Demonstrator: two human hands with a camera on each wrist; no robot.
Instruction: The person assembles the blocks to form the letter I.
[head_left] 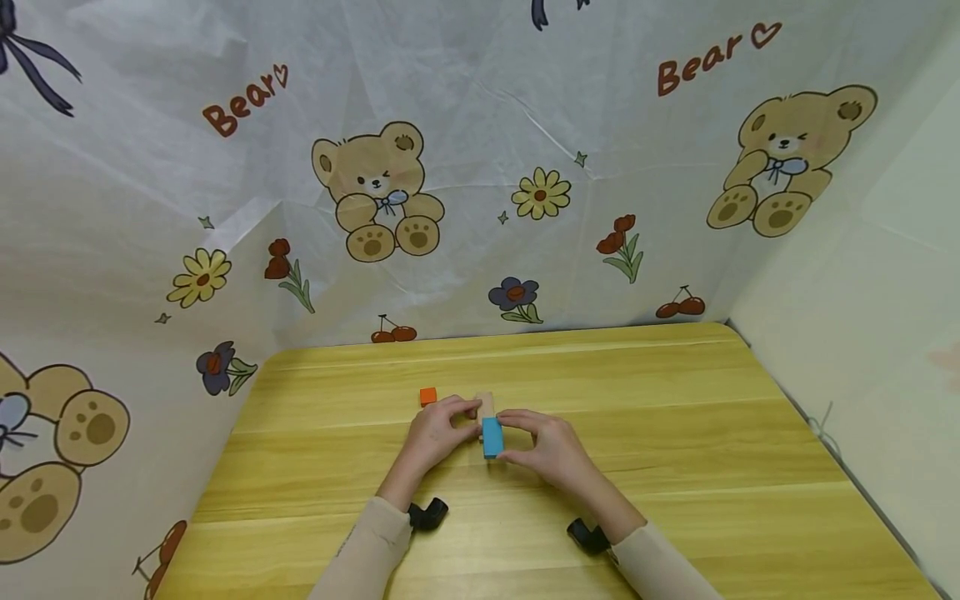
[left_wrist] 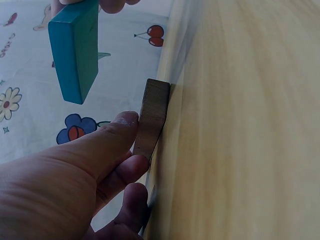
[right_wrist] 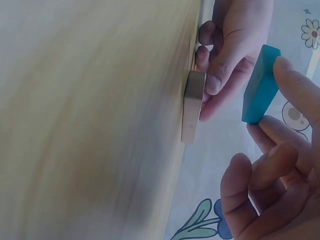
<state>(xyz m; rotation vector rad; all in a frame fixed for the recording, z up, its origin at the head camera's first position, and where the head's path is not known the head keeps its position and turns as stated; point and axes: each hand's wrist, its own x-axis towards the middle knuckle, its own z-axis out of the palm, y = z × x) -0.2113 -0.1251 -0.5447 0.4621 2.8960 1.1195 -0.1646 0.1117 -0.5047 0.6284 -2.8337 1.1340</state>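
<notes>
A plain wooden block (head_left: 485,405) lies flat on the table, with my left hand (head_left: 437,431) at its left side. The thumb and index finger of that hand hold the wooden block (left_wrist: 154,112), as the left wrist view shows. My right hand (head_left: 553,450) pinches a blue block (head_left: 492,438) by its ends, between thumb and forefinger. In the right wrist view the blue block (right_wrist: 261,85) is raised off the table, beside the wooden block (right_wrist: 193,107). The other right fingers are curled, away from the block.
A small orange block (head_left: 427,396) lies on the table, just beyond the left hand. The wood-grain table (head_left: 675,400) meets a white sheet (head_left: 480,100) printed with bears and flowers at the back. Black straps with mounts (head_left: 429,515) sit at both wrists.
</notes>
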